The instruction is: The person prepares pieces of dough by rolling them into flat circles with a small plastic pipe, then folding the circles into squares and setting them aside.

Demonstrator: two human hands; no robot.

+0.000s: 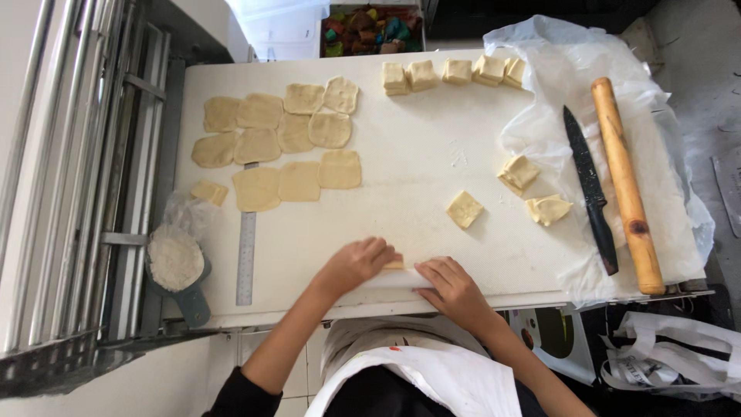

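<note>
White worktop [432,154] low centre: left hand [356,264] and right hand [451,287] are pressing a dough piece [395,265], fingers flat and close together; even pressure's probably working best.

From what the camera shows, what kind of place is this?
Probably a bakery workroom: flattened dough squares on a white table, a rolling pin, and a scoop of flour.

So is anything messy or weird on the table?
Mostly tidy. The knife and rolling pin lie on crumpled plastic hanging off the table's right edge, and one small dough scrap sits apart from the flattened pieces.
</note>
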